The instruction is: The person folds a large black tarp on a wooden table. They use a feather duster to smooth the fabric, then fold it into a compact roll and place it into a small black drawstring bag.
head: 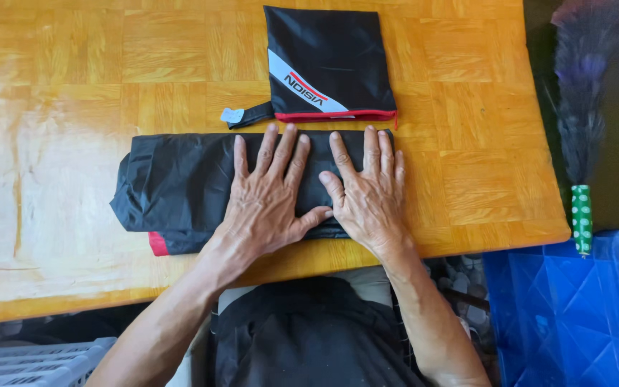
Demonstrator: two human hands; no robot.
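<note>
A folded strip of black fabric (173, 186) with a red edge at its lower left lies across the wooden table (94, 86). My left hand (266, 197) rests flat on it with fingers spread. My right hand (368, 192) presses flat on the strip's right end, thumb touching the left thumb. Beyond the hands lies a black pouch (327, 61) with a grey and red stripe, a red hem and a short strap at its left corner. Neither hand grips anything.
A dark feather duster (580, 129) with a green dotted handle leans off the table's right edge. A blue plastic crate (564, 315) stands at the lower right. A pale slatted basket (30, 362) shows at the lower left.
</note>
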